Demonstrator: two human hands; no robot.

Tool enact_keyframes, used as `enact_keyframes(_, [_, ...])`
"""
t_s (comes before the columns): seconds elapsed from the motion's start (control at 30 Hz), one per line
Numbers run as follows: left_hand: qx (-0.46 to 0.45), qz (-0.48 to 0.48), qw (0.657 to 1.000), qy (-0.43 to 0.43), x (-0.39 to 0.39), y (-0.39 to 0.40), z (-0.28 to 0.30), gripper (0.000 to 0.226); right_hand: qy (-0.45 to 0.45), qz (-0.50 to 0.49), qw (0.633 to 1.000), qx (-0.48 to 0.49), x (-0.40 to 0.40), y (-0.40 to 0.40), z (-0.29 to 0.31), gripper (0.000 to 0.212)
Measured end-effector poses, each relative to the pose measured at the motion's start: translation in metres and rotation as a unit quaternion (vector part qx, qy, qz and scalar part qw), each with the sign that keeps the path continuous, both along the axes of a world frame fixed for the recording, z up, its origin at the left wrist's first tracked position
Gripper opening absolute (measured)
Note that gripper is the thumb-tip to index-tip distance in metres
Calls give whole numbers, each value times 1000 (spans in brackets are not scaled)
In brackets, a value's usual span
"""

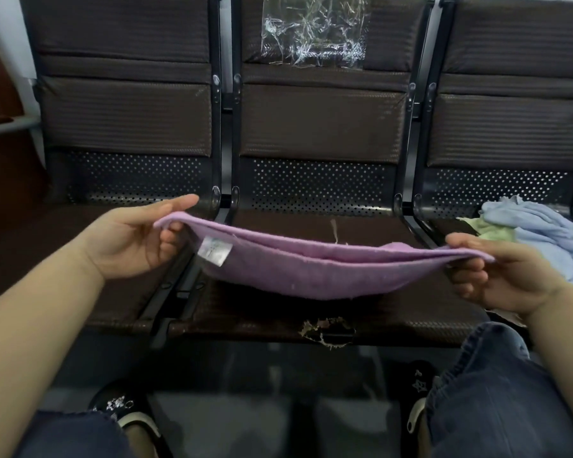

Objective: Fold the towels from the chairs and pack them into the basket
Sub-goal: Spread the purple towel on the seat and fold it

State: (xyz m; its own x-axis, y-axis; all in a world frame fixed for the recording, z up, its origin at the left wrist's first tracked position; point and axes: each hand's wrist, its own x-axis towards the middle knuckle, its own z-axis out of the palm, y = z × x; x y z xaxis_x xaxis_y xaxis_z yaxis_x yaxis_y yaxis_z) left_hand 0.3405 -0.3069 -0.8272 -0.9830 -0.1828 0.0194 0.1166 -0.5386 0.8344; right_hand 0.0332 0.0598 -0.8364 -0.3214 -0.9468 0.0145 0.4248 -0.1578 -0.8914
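Note:
A purple towel (311,269) with a white label hangs doubled over, stretched between both hands above the middle chair seat (311,312). My left hand (136,239) pinches its left end between thumb and fingers. My right hand (497,279) pinches the right end the same way. The towel sags in the middle, just above the seat. On the right chair lies a crumpled light blue towel (549,239) with a pale green towel (490,231) beside it. No basket is in view.
Three dark brown chairs (123,117) stand joined in a row in front of me. A clear plastic bag (311,31) leans on the middle backrest. The middle seat's front edge is torn (328,330). My knees and shoes show at the bottom.

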Motion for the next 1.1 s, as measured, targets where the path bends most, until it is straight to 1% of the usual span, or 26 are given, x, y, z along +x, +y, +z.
enact_keyframes(0.03, [-26,6,999,19,3,-7,-3,50,22,-6,1000,1,2,-2,5,49])
enact_keyframes(0.07, [-43,-9,998,36,3,-9,-4,51,24,-23,999,13,3,-4,7,47])
enact_keyframes(0.1, [-51,-10,998,33,0,-6,-6,49,38,-28,998,36,6,-12,13,43])
enact_keyframes(0.13, [-56,-17,998,22,-7,-2,-6,46,42,3,998,53,3,-24,16,42])
enact_keyframes(0.17, [-54,-24,998,-17,-14,-3,-7,46,32,5,994,105,-5,-34,21,52])
enact_keyframes(0.2, [-51,3,997,-66,-19,-6,-9,53,95,-58,981,159,-10,-41,23,60])
enact_keyframes(0.23, [-128,88,983,-101,-25,-10,-12,54,124,-96,968,195,-15,-47,26,60])
enact_keyframes(0.27, [-175,149,967,-112,-33,-13,-14,42,132,-119,962,207,-18,-55,28,47])
enact_keyframes(0.3, [-184,181,960,-105,-41,-13,-13,27,136,-157,957,201,-19,-65,30,26])
enact_keyframes(0.33, [-192,199,956,-102,-47,-11,-13,26,145,-210,946,199,-22,-73,28,18])
enact_keyframes(0.4, [-204,247,940,-118,-61,-10,-14,39,156,-278,931,176,-29,-86,20,29])
enact_keyframes(0.47, [-240,271,923,-132,-73,-11,-20,39,168,-303,922,173,-32,-95,8,29])
enact_keyframes(0.5, [-281,269,909,-152,-79,-12,-25,38,177,-304,916,190,-32,-100,-1,28])
enact_keyframes(0.53, [-335,256,887,-188,-86,-13,-33,37,190,-302,909,216,-35,-103,-13,26])
enact_keyframes(0.6, [-451,198,824,-281,-100,-15,-52,36,226,-279,892,275,-38,-109,-36,23])
enact_keyframes(0.63, [-483,168,797,-320,-107,-14,-59,35,243,-260,885,302,-37,-112,-45,22])
enact_keyframes(0.67, [-499,148,780,-348,-114,-12,-66,34,257,-242,876,328,-36,-115,-54,22])
enact_keyframes(0.7, [-500,132,774,-365,-120,-8,-71,34,263,-229,868,353,-36,-118,-60,23])
enact_keyframes(0.8, [-480,91,787,-376,-139,2,-84,33,258,-198,854,406,-33,-128,-69,19])
enact_keyframes(0.97, [-502,71,785,-357,-159,12,-94,33,214,-172,886,375,-20,-146,-72,16])
enact_keyframes(1.1, [-537,45,770,-342,-168,19,-97,38,203,-156,893,369,-12,-159,-75,23])
